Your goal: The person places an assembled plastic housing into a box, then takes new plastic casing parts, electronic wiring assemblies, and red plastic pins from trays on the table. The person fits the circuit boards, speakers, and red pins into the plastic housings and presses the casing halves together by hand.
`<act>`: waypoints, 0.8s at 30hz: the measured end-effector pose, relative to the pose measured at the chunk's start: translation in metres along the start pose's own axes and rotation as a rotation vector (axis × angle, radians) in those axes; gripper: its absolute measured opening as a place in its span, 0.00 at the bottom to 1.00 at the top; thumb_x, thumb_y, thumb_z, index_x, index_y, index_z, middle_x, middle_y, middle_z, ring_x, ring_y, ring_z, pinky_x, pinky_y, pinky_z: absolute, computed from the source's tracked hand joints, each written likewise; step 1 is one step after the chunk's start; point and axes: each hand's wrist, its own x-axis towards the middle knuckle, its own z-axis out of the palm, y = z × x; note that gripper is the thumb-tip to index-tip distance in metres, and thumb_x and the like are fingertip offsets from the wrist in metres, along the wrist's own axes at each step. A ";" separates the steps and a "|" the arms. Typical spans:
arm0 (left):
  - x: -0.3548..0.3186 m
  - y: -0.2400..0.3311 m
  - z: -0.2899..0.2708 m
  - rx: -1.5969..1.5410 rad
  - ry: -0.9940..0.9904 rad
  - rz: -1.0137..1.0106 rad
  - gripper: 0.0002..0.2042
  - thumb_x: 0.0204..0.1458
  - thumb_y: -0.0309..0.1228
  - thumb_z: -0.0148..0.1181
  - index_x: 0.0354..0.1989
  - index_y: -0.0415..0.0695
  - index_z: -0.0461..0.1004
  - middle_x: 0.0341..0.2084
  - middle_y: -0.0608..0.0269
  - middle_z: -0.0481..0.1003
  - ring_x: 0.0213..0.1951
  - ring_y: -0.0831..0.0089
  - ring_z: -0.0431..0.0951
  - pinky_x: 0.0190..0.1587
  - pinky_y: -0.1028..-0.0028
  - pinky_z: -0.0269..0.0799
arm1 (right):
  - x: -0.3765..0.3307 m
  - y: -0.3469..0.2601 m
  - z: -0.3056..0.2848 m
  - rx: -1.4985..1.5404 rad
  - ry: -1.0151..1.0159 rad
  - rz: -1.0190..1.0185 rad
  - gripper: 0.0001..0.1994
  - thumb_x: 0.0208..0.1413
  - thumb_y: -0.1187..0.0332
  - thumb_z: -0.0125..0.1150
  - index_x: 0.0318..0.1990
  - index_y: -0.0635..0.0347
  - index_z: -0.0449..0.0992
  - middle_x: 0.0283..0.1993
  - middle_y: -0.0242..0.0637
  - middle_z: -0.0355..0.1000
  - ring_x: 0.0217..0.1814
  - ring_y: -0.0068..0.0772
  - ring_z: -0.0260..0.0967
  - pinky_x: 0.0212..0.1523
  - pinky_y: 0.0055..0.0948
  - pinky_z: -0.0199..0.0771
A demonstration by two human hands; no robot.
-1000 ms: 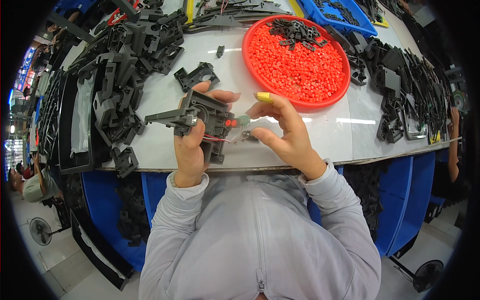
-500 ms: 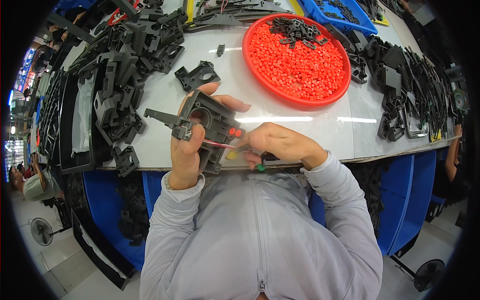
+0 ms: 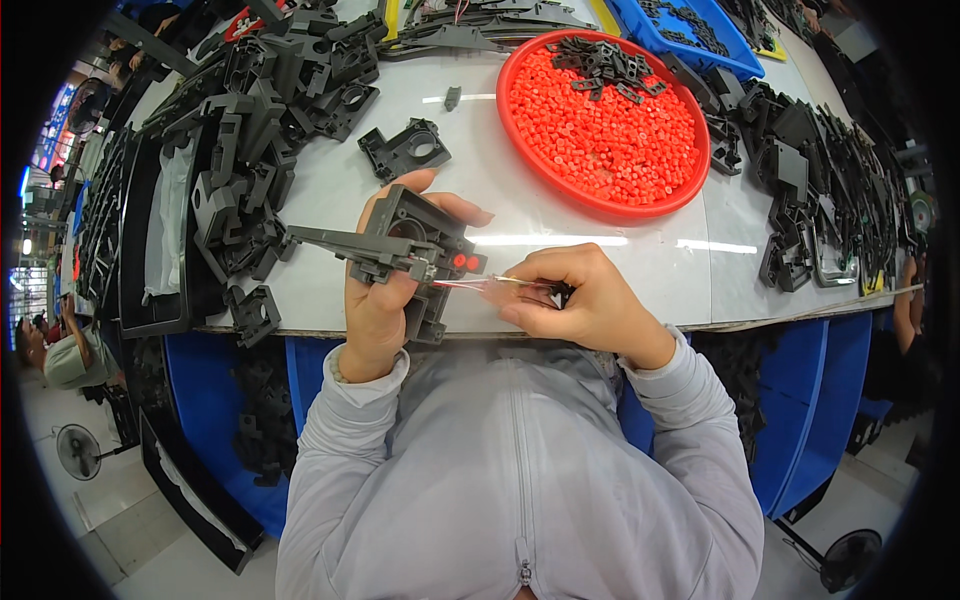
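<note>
The left hand (image 3: 378, 300) is clamped around a dark grey moulded plastic assembly (image 3: 405, 250), held just above the near edge of the white worktable (image 3: 560, 235), thumb over its upper frame and a long arm of the part projecting to the person's left. It appears to be held tilted toward the head, probably so the face carrying 2 small red inserts (image 3: 466, 262) is exposed. The right hand (image 3: 580, 300) is closed, fingers pinched together on a thin tool, apparently tweezers (image 3: 480, 284), whose tip points at the part just below the red inserts; whether the tip touches cannot be told. A red round tray (image 3: 520, 150) of small red pellets, with a few black pieces lying on top, sits well within reach beyond the right hand. A loose black bracket (image 3: 405, 150) lies on the table beyond the left hand. Piles of black moulded parts (image 3: 260, 120) crowd the left side, more black parts (image 3: 810, 180) the right, and a blue bin (image 3: 690, 30) stands at the far edge.
</note>
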 end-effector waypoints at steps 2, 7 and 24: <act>0.000 -0.001 0.000 0.007 -0.005 0.016 0.31 0.47 0.41 0.56 0.57 0.37 0.56 0.43 0.45 0.70 0.37 0.71 0.76 0.41 0.74 0.75 | -0.002 0.000 0.006 -0.214 0.223 -0.170 0.12 0.40 0.68 0.66 0.32 0.68 0.76 0.23 0.34 0.69 0.23 0.26 0.64 0.26 0.24 0.63; -0.001 -0.002 0.000 0.002 0.035 0.013 0.29 0.49 0.39 0.55 0.57 0.37 0.55 0.43 0.45 0.70 0.38 0.69 0.77 0.42 0.74 0.75 | 0.001 0.008 0.009 -0.481 0.512 -0.579 0.16 0.32 0.77 0.67 0.34 0.65 0.76 0.15 0.30 0.62 0.16 0.22 0.56 0.16 0.23 0.53; -0.005 -0.006 0.003 -0.125 0.046 -0.048 0.30 0.51 0.40 0.54 0.58 0.37 0.54 0.44 0.46 0.69 0.42 0.64 0.75 0.44 0.70 0.75 | 0.003 0.005 0.002 -0.485 0.639 -0.766 0.16 0.31 0.80 0.66 0.34 0.66 0.75 0.16 0.30 0.63 0.17 0.26 0.59 0.27 0.27 0.63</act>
